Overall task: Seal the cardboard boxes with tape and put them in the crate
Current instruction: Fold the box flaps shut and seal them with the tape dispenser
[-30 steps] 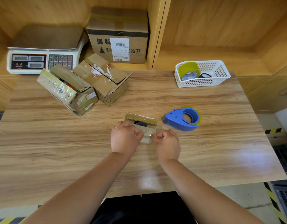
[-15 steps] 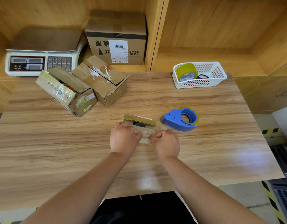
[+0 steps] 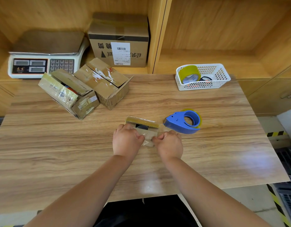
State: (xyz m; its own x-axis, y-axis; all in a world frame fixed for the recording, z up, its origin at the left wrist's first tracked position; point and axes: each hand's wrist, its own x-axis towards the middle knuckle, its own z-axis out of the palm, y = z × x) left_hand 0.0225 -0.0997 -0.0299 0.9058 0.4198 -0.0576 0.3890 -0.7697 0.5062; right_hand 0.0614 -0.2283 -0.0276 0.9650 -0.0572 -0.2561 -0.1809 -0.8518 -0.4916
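While left hand [image 3: 126,140] and right hand [image 3: 170,143] both grip the small box [image 3: 146,128] (just left of tape dispenser [image 3: 184,120]), flap may spring open if thumbs slip

On the keypad [image 3: 61,65] of the weighing scale [image 3: 46,54]: 7 8 9, then 4 5 6, then 1 2 3. Left of the keys, a gold brand mark in Chinese characters, too small to read. Right of the scale, on the shelf carton [image 3: 138,46]: black Chinese print, upside down, plus a triangle. On its white shipping label [image 3: 120,53]: two barcodes, fine print unreadable. In front of the scale, a sticker [image 3: 92,99] on the open cardboard box [image 3: 67,79], illegible.
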